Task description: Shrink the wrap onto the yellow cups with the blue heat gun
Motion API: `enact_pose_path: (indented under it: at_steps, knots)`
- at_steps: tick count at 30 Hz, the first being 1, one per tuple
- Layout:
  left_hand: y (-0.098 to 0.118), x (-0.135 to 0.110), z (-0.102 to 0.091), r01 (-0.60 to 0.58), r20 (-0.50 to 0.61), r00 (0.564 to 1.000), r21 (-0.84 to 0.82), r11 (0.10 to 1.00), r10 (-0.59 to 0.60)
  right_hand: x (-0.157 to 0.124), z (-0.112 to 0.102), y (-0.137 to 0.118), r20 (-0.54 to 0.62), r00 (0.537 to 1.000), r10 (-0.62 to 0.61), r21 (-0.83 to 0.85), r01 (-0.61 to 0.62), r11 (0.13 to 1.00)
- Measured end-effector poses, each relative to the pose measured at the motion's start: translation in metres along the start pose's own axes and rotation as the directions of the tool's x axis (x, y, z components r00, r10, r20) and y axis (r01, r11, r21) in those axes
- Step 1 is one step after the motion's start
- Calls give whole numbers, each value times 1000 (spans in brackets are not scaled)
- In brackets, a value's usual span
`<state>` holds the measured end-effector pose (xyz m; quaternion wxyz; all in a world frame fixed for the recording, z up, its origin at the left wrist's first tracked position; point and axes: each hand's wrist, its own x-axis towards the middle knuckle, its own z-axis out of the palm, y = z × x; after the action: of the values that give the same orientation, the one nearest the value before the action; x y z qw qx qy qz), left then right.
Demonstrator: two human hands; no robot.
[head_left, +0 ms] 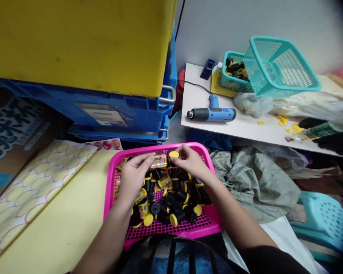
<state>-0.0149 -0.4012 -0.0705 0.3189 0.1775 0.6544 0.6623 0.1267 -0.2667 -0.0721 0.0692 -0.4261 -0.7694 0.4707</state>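
Observation:
A pink mesh basket rests over my lap, filled with small black cylinders with yellow caps and some wrapped in yellow printed labels. Above its far side, my left hand pinches a small yellow-labelled cylinder by its left end. Close by on the right, my right hand has its fingers closed around a small piece with a round yellow cap. The two pieces are side by side; I cannot tell whether they touch. Parts of my fingertips are hidden behind them.
At left lie a sheet of round stickers and stacked blue crates under a yellow one. A white table bears a blue heat gun and teal baskets. A teal stool stands right of a grey sack.

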Motion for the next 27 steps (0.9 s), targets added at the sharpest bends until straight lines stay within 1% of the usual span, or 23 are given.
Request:
enact_pose_path:
  at_steps: [2,4,6,8,10,14,17,19,21,23,24,26,27]
  knots:
    - [-2,1,-1,24,-10,1000,-93,995,-25,-6,-7,-2,57,994,-90,227,75,971]
    - [-2,2,0,56,-28,998,-219,974,-64,-9,-11,-2,59,983,-174,465,127,876]
    - [-2,1,2,71,-34,996,-316,946,-86,-11,-12,0,38,977,-210,606,144,782]
    - [-1,0,5,68,-36,996,-363,929,-87,-12,-12,1,30,978,-205,646,137,751]
    - [0,-1,8,70,-32,996,-372,925,-89,-12,-11,0,27,980,-195,667,127,734]
    - [1,-3,13,41,-55,996,-366,930,-66,-13,-12,-2,67,979,-194,676,98,730]
    - [1,-5,16,-4,-59,998,-333,943,-16,-14,-12,-4,89,978,-187,685,76,725]
    - [0,-6,17,-48,-47,998,-296,954,36,-14,-11,-5,84,980,-178,687,72,723]
    - [-2,-6,16,-108,-33,994,-258,960,103,-15,-10,-6,62,980,-189,684,96,723]
    - [-3,-6,13,-189,-3,981,-186,964,192,-17,-8,-8,6,975,-221,676,158,720]
    - [-2,-6,11,-236,28,970,-134,963,242,-18,-6,-9,-20,970,-244,669,194,718]
    - [0,-6,6,-320,123,939,-38,947,322,-20,-3,-10,-53,954,-293,654,255,712]
    - [2,-6,3,-341,175,926,-3,940,336,-21,-2,-11,-57,946,-318,647,278,711]
